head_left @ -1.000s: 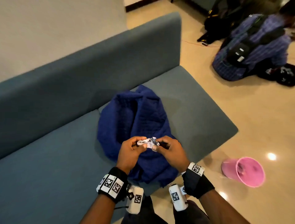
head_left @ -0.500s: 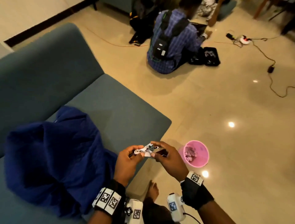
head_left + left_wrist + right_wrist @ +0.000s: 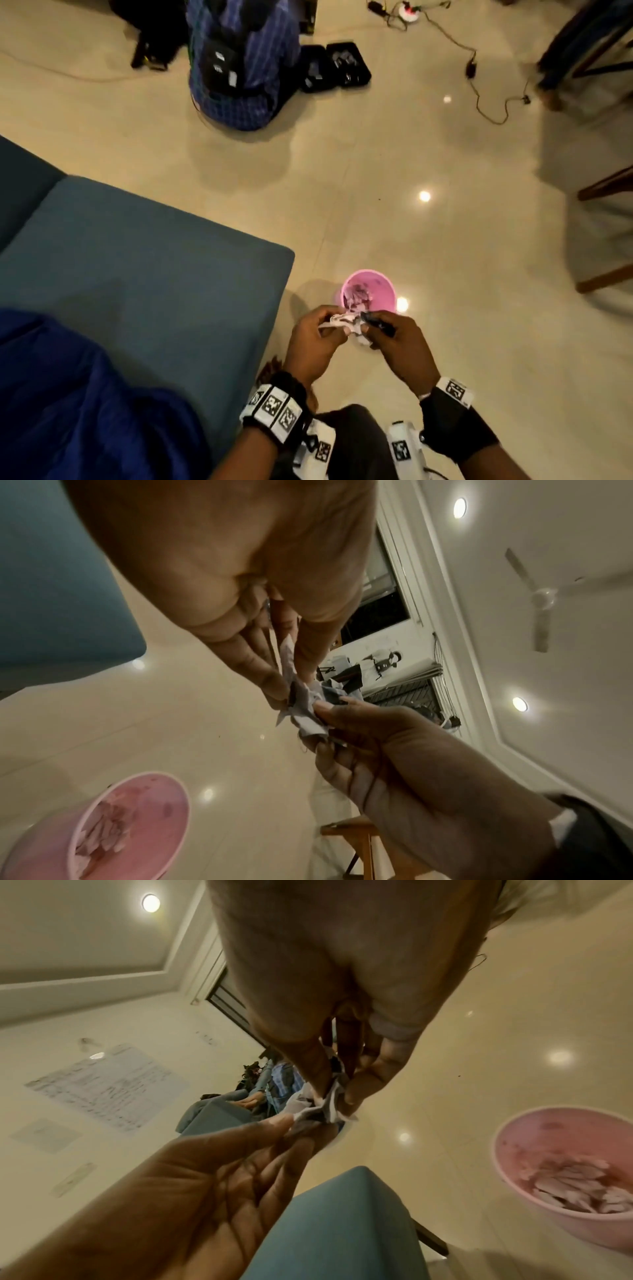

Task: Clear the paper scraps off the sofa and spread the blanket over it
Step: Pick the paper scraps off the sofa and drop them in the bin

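Both hands pinch a crumpled bunch of paper scraps [image 3: 344,322] between them, just in front of a pink bin [image 3: 370,291] on the floor. My left hand [image 3: 329,318] grips the bunch's left end and my right hand [image 3: 368,325] its right end. In the left wrist view, thumb and fingers of each hand close on the paper scraps [image 3: 304,707] above the pink bin [image 3: 103,826], which holds several scraps. The right wrist view shows the paper scraps [image 3: 325,1104] and pink bin [image 3: 565,1177] as well. The blue blanket [image 3: 68,394] lies bunched on the teal sofa [image 3: 137,257].
A person in a checked shirt [image 3: 239,61] sits on the floor beyond the sofa, beside open black cases [image 3: 335,68]. Cables and a power strip [image 3: 479,68] trail at the far right. Wooden chair legs [image 3: 603,240] stand at the right edge.
My hands carried the scraps rightward, from above the blanket past the sofa's end to just short of the pink bin. The head view swung right toward the floor.
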